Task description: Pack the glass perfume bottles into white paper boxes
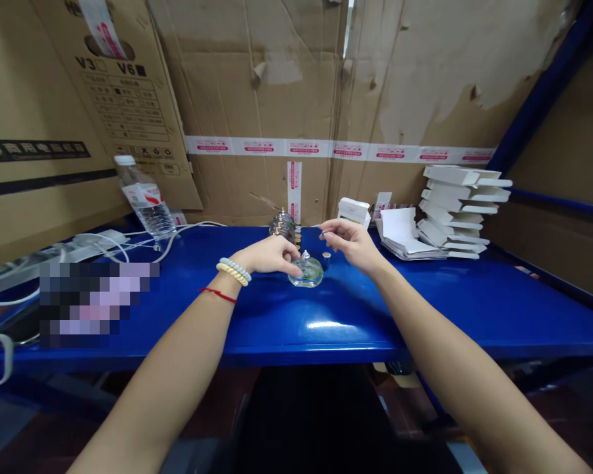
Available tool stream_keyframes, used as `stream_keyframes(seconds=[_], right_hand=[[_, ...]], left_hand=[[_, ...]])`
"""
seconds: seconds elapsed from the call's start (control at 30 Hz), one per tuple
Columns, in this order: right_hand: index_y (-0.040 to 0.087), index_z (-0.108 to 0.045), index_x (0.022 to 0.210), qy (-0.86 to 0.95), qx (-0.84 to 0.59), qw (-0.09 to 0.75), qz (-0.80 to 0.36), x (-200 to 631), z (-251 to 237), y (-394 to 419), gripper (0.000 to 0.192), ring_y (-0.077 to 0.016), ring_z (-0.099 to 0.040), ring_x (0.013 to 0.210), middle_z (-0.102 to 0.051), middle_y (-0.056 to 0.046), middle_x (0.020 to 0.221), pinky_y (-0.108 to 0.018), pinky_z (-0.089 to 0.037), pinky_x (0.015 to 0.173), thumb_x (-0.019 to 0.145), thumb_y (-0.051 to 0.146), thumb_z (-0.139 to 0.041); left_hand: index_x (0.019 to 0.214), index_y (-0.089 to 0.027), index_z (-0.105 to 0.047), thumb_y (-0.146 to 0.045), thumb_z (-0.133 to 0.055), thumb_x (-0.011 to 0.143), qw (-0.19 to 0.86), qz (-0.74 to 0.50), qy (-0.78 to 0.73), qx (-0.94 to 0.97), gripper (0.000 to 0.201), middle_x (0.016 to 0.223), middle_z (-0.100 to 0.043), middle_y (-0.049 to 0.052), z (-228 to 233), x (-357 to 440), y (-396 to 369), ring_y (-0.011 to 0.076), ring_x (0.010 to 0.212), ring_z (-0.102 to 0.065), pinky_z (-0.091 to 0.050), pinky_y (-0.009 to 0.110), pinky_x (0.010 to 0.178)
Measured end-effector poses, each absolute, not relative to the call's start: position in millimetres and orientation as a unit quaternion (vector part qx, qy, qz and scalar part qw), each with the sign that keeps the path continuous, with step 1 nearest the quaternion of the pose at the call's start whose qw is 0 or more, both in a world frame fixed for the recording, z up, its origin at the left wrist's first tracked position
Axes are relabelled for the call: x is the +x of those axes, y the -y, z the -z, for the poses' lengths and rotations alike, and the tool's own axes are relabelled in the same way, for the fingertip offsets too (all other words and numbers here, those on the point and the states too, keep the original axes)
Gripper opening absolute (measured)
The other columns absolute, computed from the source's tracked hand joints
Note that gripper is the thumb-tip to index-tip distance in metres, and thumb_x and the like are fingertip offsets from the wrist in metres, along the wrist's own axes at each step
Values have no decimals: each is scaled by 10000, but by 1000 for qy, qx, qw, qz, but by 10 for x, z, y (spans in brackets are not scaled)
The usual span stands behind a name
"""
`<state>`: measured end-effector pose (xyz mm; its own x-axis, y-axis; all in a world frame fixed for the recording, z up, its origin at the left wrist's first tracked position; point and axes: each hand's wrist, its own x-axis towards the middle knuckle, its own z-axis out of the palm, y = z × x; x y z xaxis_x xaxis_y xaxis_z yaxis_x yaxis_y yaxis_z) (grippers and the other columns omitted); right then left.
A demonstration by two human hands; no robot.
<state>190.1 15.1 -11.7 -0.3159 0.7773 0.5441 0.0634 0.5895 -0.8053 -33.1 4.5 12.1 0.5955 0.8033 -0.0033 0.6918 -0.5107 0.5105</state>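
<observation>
Behind the work area, from about 9 o'clock round to 3 o'clock, stands a wall of large brown corrugated cardboard boxes [277, 99], crossed by a strip of white tape with pink print. In front of it lies the glossy blue metal tabletop [326, 316], which fills the middle of the view. At 3 o'clock on the tabletop sits a tall stack of folded white paper cartons [457, 210], with a lower pile of flat white carton sheets [402, 234] just beside it toward the centre. At 10 o'clock stands a clear plastic water bottle with a white cap and red-and-white label [144, 201], tilted in the view, and white cables [128, 243] run along the tabletop near its base. At 12 o'clock, close to the wall, stands a small cluster of shiny metal-capped glass bottles [284, 227], and a small white box [354, 210] stands just to its right.

At the centre rests the round clear glass perfume bottle [306, 271], upright on the tabletop. The left hand [269, 255], with pale coiled bands and a red string at its wrist, touches the bottle's left side with curled fingers. The right hand [350, 242] hovers just right of the bottle, fingers partly curled and pinched toward one another; whether they grip anything I cannot tell. A small silver cylindrical cap [327, 260] stands on the tabletop between this hand and the bottle.
</observation>
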Motion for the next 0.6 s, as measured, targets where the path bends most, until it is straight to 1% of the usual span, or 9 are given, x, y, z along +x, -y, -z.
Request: stream_keyframes(seconds=[0.13, 0.2, 0.3, 0.37, 0.5, 0.6], right_hand=[[175, -703, 901, 731, -298, 484, -377, 1855, 123, -124, 381, -135, -589, 684, -670, -27, 758, -264, -460, 605, 731, 515, -684], [168, -700, 864, 722, -295, 484, -396, 1837, 129, -114, 389, -130, -588, 669, -673, -24, 745, -265, -463, 611, 689, 515, -723], [163, -676, 792, 699, -289, 489, -435, 1831, 137, -111, 378, -125, -600, 661, -680, -18, 731, -267, -472, 634, 607, 470, -795], [159, -658, 745, 688, -290, 484, -457, 1837, 144, -115, 359, -123, -608, 648, -678, -13, 701, -270, -478, 645, 574, 429, -822], [149, -661, 696, 691, -296, 461, -471, 1857, 160, -132, 318, -122, -612, 619, -679, -14, 663, -270, -482, 633, 543, 360, -842], [147, -679, 690, 704, -289, 456, -462, 1880, 160, -140, 285, -131, -627, 644, -699, -25, 698, -282, -498, 656, 538, 323, -844]], left_hand=[[882, -133, -701, -465, -687, 688, 192, -151, -410, 879, 384, 580, -550, -24, -41, -161, -8, 108, 549, -465, -317, 244, 545], [826, -136, -690, -458, -668, 710, 168, -161, -401, 886, 344, 569, -546, -21, -12, -114, 5, 110, 546, -470, -321, 247, 553], [734, -140, -655, -476, -651, 724, 155, -172, -397, 888, 336, 561, -544, -16, 20, -87, 8, 109, 534, -468, -325, 252, 552], [737, -143, -646, -486, -649, 726, 160, -178, -397, 886, 343, 567, -547, -17, 33, -87, 3, 108, 529, -464, -331, 253, 551], [712, -144, -626, -484, -652, 723, 158, -182, -396, 886, 341, 562, -537, -21, 36, -90, 0, 104, 528, -456, -329, 251, 550], [678, -145, -611, -476, -652, 722, 150, -181, -394, 888, 336, 550, -525, -23, 26, -83, 9, 102, 525, -456, -324, 249, 550]])
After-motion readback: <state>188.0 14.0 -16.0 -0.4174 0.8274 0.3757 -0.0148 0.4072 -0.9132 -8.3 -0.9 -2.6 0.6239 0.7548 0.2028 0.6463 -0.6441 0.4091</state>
